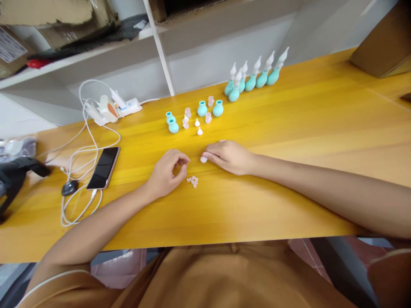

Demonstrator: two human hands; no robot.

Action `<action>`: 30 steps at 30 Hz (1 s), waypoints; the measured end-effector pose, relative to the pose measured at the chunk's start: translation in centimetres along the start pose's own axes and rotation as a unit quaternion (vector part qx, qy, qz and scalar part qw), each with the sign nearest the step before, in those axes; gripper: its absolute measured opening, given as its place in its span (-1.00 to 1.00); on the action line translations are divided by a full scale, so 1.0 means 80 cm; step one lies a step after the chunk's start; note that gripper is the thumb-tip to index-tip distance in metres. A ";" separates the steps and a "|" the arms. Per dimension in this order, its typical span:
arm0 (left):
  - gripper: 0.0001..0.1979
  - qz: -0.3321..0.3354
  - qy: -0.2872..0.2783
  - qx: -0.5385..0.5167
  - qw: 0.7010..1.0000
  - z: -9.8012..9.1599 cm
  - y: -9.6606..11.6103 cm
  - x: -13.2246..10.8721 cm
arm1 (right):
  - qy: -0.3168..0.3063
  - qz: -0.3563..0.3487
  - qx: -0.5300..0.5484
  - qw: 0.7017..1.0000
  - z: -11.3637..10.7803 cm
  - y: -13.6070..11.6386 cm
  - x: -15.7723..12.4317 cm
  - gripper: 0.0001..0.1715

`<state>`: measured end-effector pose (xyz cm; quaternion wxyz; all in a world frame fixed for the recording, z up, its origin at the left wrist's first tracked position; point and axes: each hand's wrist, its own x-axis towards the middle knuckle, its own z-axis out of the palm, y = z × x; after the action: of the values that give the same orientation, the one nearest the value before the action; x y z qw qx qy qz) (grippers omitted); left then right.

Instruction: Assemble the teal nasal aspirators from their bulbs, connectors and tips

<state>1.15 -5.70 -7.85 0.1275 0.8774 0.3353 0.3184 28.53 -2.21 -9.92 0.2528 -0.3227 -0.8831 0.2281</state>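
Here's the right hand (229, 157), fingers clamped on a small pale piece (203, 159) over the counter (244, 209); the left hand (167, 172) sits curled just beside the little discs (194, 181), thumb and fingers slightly apart. Looks like small-part handling, this step, and the next move probably calls for a light, exact pinch.

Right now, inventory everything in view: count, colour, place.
assembled pieces: six, teal and white, back
open bulbs: four, teal, centre back
cups: four, pale pink, among bulbs
loose tips: a few, white, near cups
discs: several, pale pink, centre
pale piece: one, whitish, right hand
phone: one, black screen, left
cables: several, white, around phone
power strip: one, white, back left
puck: one, black, among cables
device: one, black, left edge
cardboard boxes: several, brown, shelf and right
shelving: one, white, behind
table: one, yellow, centre
garment: one, brown, bottom
left hand: one, bare, beside discs
right hand: one, bare, centre
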 end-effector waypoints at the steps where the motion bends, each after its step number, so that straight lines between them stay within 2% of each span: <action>1: -0.88 -0.009 -0.013 0.005 1.000 0.000 0.000 0.001 | -0.009 0.002 -0.032 0.999 -0.003 0.006 0.001 -0.43; 7: -0.89 -0.007 -0.063 0.022 0.998 0.001 -0.002 0.003 | -0.033 0.006 -0.139 0.990 -0.006 0.007 0.002 -0.41; 13: -0.89 -0.008 -0.070 0.032 0.997 0.001 -0.003 0.004 | -0.010 0.106 -0.189 0.976 -0.005 -0.005 0.003 -0.59; 15: -0.89 -0.006 -0.074 0.034 0.997 0.001 -0.003 0.003 | 0.027 0.123 -0.162 0.979 -0.006 0.002 0.005 -0.67; 18: -0.90 -0.004 -0.079 0.036 0.996 0.000 -0.003 0.003 | 0.135 0.087 -0.112 0.981 -0.013 0.025 0.010 -0.80; 20: -0.90 -0.006 -0.084 0.037 0.996 0.000 -0.002 0.003 | 0.187 0.056 -0.115 0.974 -0.020 0.044 0.013 -0.66; 21: -0.90 -0.007 -0.087 0.038 0.995 0.000 -0.002 0.003 | 0.194 0.047 -0.125 0.972 -0.024 0.053 0.015 -0.55; 25: -0.90 -0.007 -0.090 0.040 0.995 0.001 -0.002 0.003 | 0.153 0.041 -0.144 0.977 -0.034 0.079 0.020 -0.23; 27: -0.90 -0.008 -0.089 0.041 0.995 0.001 -0.003 0.004 | 0.131 0.050 -0.146 0.979 -0.033 0.085 0.022 -0.16; 30: -0.90 -0.003 -0.094 0.029 0.995 0.000 -0.003 0.004 | 0.112 0.079 -0.157 0.978 -0.030 0.089 0.025 -0.16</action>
<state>1.24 -5.29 -7.78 0.1336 0.9058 0.3337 0.2245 31.85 4.62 -11.51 0.2777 -0.4504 -0.8458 0.0684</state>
